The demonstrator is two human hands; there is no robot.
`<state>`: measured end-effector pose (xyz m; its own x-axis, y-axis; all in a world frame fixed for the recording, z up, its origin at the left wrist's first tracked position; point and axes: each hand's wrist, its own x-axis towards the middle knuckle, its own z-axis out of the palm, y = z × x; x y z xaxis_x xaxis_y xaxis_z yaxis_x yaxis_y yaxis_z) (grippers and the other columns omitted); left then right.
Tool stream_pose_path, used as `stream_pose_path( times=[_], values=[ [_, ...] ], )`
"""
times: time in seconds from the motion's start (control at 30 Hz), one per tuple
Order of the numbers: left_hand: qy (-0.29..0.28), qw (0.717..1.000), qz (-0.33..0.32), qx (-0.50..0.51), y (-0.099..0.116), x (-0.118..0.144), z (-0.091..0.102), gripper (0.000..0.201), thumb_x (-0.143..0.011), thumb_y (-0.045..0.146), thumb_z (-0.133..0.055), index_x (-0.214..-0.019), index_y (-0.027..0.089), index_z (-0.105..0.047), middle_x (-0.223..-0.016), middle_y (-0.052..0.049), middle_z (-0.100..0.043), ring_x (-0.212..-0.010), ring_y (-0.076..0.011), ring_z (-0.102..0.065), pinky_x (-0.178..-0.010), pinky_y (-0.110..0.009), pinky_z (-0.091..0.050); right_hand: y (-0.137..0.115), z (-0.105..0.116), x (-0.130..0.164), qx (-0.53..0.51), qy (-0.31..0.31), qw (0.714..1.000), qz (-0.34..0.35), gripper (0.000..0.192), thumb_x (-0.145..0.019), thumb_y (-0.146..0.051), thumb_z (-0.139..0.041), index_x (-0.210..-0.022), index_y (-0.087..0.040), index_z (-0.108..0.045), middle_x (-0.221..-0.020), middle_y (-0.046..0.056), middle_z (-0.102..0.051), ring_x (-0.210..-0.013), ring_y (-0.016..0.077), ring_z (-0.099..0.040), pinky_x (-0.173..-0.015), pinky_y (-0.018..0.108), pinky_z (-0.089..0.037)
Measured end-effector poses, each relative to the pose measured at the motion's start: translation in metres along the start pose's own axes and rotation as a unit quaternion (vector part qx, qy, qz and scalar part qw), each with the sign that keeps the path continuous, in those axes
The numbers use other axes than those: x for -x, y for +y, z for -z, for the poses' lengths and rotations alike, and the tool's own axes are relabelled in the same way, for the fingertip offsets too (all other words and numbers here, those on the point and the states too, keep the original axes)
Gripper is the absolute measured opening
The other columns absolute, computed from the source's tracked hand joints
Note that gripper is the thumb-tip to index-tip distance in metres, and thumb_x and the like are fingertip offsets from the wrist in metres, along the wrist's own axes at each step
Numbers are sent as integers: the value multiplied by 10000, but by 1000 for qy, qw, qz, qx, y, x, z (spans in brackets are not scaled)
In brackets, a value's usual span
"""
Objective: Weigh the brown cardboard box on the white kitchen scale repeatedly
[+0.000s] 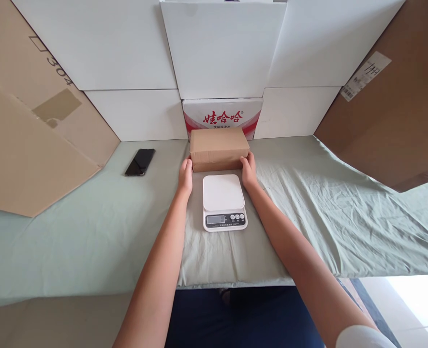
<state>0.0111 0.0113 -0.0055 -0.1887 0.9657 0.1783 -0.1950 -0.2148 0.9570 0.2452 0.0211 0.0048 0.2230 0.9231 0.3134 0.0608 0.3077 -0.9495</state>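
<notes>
A closed brown cardboard box [217, 147] sits behind the scale, at the far side of the table. My left hand [185, 175] grips its left end, thumb on the near edge. On the opposite end, my right hand [248, 169] is closed round the right near corner, with the thumb on the front face. Just in front of the box and between my forearms lies a white digital kitchen scale [224, 200] with a bare platform. Its small grey display shows no digits that I can read. The fingers behind the box ends are partly hidden.
A black smartphone [140, 162] lies on the green cloth [152, 212] to the left. White panels [221, 48] and a white carton with red print [223, 113] stand at the back. Large cardboard sheets flank the table on the left [36, 125] and right [391, 111].
</notes>
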Motion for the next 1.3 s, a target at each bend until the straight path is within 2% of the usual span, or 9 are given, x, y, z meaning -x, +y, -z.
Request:
stream_pose_path(
  times=[0.13,0.7,0.87,1.0,1.1,1.2,1.3],
  values=[
    [-5,1000,-3,4,3,3,-1,595,-902,667,-578,-1300,231,-648,-1386,-112,-693,-1410,-277,-576,-1177,-388,-454,-9,-2,4,13,9,1000,-26,414,-853,-383,-502,-1242,-243,-525,-1389,85,-606,-1343,271,-506,-1229,515,-373],
    [-3,1000,-6,0,3,3,0,682,-861,728,-584,-1296,206,-652,-1403,-137,-683,-1400,-304,-582,-1174,-422,-451,-1,-3,5,13,-15,1000,-5,450,-846,-434,-561,-1250,-241,-520,-1402,101,-587,-1329,279,-508,-1215,525,-379],
    [-1,1000,-14,-4,10,11,1,711,-845,747,-591,-1304,208,-653,-1452,-138,-649,-1444,-302,-538,-1195,-417,-426,-11,-2,13,2,-29,1000,11,493,-858,-465,-572,-1309,-268,-527,-1394,80,-593,-1335,280,-498,-1229,547,-357],
    [-13,999,-47,-16,24,28,2,710,-879,737,-552,-1364,222,-625,-1490,-127,-621,-1462,-292,-520,-1213,-420,-402,-36,7,27,-7,-45,998,52,554,-883,-485,-566,-1399,-305,-475,-1465,72,-554,-1366,284,-485,-1232,560,-353],
    [-38,995,-88,-39,39,48,2,669,-927,699,-510,-1385,224,-618,-1497,-125,-613,-1461,-292,-520,-1217,-427,-398,-52,20,49,1,-59,995,85,591,-911,-524,-557,-1451,-315,-435,-1491,76,-532,-1391,288,-479,-1236,547,-359],
    [-53,990,-118,-63,53,73,1,609,-976,625,-483,-1441,245,-581,-1547,-102,-571,-1519,-269,-445,-1254,-413,-342,-60,33,79,18,-75,992,96,607,-926,-561,-558,-1463,-315,-418,-1488,85,-515,-1392,287,-481,-1232,531,-374],
    [-70,986,-129,-72,62,104,1,651,-984,626,-459,-1514,252,-511,-1590,-100,-527,-1546,-275,-399,-1272,-425,-311,-62,43,106,25,-72,992,104,607,-941,-576,-543,-1471,-316,-399,-1479,94,-501,-1364,284,-495,-1206,517,-401]
  ],
)
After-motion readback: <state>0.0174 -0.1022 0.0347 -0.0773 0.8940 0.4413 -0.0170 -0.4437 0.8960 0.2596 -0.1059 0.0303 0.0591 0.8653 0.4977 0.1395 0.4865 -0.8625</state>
